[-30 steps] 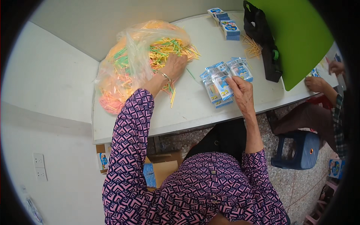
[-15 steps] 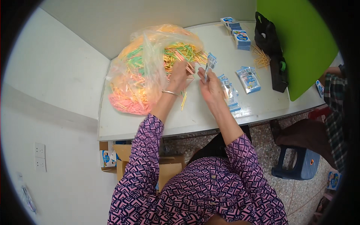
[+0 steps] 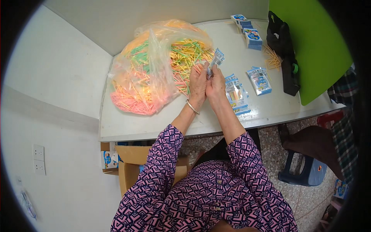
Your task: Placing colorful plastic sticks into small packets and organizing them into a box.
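Both hands up over the desk [image 3: 162, 127], left hand [image 3: 198, 83] and right hand [image 3: 216, 85] pressed together, fingers pinched shut on a small blue-and-white packet [image 3: 217, 58] poking out at 12 o'clock. Probably light, thin, crinkly and a bit slippery, so best gripped by the edges. More packets [image 3: 236, 94] flat at 3 o'clock. Big clear bag of coloured sticks [image 3: 150, 77] at 10 o'clock. Farther off, stacked packets [image 3: 251, 36], black bag [image 3: 284, 50]. Packet's lower half hidden behind fingers, contents impossible to tell.
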Demonstrator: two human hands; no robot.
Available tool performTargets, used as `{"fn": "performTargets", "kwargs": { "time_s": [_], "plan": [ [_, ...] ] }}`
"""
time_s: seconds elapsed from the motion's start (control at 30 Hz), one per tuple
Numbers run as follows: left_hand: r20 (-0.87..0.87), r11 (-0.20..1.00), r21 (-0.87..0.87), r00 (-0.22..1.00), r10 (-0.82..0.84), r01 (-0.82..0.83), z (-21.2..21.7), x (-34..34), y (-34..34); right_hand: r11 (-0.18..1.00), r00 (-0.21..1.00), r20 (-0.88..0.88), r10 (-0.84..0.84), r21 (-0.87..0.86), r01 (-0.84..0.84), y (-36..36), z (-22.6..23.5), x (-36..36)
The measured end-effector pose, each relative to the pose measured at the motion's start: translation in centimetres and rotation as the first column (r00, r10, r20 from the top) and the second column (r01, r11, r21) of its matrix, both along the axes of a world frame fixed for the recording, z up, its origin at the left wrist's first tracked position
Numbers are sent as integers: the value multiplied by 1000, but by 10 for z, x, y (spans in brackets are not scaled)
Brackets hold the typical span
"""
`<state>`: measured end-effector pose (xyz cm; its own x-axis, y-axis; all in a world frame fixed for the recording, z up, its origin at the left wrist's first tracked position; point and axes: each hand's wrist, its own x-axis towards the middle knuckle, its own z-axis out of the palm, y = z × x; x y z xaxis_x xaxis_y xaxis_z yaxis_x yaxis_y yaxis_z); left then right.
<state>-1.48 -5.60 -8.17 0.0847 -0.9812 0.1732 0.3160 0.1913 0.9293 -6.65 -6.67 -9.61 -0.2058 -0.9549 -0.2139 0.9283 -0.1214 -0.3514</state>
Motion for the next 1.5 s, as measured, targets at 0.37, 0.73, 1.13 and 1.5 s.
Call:
{"fn": "performTargets", "kwargs": {
  "time_s": [0.37, 0.73, 1.13, 1.5],
  "plan": [
    [-227, 992, 8, 967, -117, 122, 52, 51, -21, 967, 651, -750, 114, -65, -245, 46, 28, -60],
    [15, 842, -66, 844, -535, 535, 87, 33, 12, 853, 400, -882, 248, 3, -521, 70, 22, -97],
    [390, 818, 27, 748, -538, 574, 68, 26, 30, 861, 332, -924, 190, -6, -509, 72, 11, -106],
    [772, 960, 21, 606, -193, 279, 74, 86, 32, 915, 415, -906, 85, -94, -392, 74, 23, -109]
  ]
}}
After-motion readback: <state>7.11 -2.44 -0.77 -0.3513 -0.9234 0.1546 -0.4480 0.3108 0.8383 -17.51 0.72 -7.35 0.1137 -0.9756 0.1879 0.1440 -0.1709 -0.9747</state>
